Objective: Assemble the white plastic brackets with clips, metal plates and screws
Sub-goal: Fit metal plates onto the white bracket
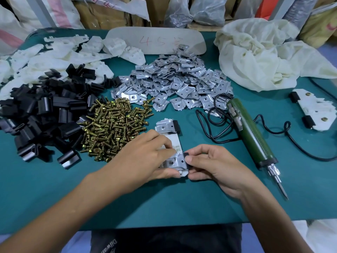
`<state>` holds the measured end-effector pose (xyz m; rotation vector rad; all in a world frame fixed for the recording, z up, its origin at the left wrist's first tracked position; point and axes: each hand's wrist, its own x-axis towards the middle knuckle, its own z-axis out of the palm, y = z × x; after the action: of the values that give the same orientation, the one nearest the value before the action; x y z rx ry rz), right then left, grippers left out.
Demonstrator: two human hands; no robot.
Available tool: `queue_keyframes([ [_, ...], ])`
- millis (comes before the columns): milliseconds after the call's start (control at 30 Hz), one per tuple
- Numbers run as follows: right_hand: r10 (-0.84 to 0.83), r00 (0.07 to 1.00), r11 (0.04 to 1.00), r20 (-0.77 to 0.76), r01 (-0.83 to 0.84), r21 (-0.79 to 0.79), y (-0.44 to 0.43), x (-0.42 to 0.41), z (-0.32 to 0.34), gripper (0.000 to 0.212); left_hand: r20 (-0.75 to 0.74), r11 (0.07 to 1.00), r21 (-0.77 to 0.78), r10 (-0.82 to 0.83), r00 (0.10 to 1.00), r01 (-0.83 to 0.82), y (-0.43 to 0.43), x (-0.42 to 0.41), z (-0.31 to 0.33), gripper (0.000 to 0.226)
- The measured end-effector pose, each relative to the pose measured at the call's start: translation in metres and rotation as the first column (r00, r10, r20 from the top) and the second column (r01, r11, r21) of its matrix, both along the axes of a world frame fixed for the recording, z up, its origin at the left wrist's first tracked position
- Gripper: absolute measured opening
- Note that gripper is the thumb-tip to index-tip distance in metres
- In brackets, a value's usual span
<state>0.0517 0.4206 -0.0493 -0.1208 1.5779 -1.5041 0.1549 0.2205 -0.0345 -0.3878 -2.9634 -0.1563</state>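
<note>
Heaped black clips [42, 114] and screws [113, 128] lie to the left, nearest the left hand [145, 154], which grips the near end of the white bracket [174, 141]. Its long axis runs away from the person. The right hand [215, 165] pinches the near clip [186, 154]; the screwdriver [253, 136] lies on open worktop [218, 198] rightward.

Left forearm [82, 201] and right forearm [264, 212] bare up to the frame edge, left hand [145, 154] and right hand [215, 167] bare too. Near edge, centre: dark garment [164, 240], pale lettering partly cut off, roughly "Dilwa". Pale bluish fabric [80, 241] beside it, can't tell what.
</note>
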Motion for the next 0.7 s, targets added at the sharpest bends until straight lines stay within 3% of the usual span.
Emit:
queue_keyframes([
  [133,0.040,0.998,0.999,-0.058,-0.038,0.033,-0.003,0.000,0.002,0.013,-0.065,1.000,0.020,0.014,0.998,-0.012,0.001,0.004,-0.009,0.063],
  [233,-0.030,0.994,0.999,-0.108,0.031,0.010,-0.008,0.006,0.000,0.016,-0.110,0.997,0.065,0.055,0.992,-0.048,0.002,0.011,-0.015,0.061],
  [367,-0.165,0.972,0.983,-0.170,0.148,-0.108,-0.016,0.007,0.000,0.020,-0.101,0.922,0.322,0.260,0.960,-0.215,0.003,0.017,-0.021,0.069],
  [500,-0.292,0.943,0.930,-0.160,0.241,-0.276,-0.028,-0.013,0.004,0.022,0.012,0.611,0.711,0.484,0.875,-0.348,0.003,0.011,-0.020,0.062],
  [633,-0.360,0.927,0.875,-0.105,0.297,-0.381,-0.040,-0.032,0.004,0.020,0.168,0.220,0.947,0.290,0.942,-0.236,0.004,-0.007,-0.013,0.049],
  [700,-0.349,0.933,0.872,-0.092,0.287,-0.396,-0.042,-0.035,0.001,0.023,0.169,0.122,0.971,0.249,0.954,-0.204,0.004,-0.016,-0.009,0.045],
])
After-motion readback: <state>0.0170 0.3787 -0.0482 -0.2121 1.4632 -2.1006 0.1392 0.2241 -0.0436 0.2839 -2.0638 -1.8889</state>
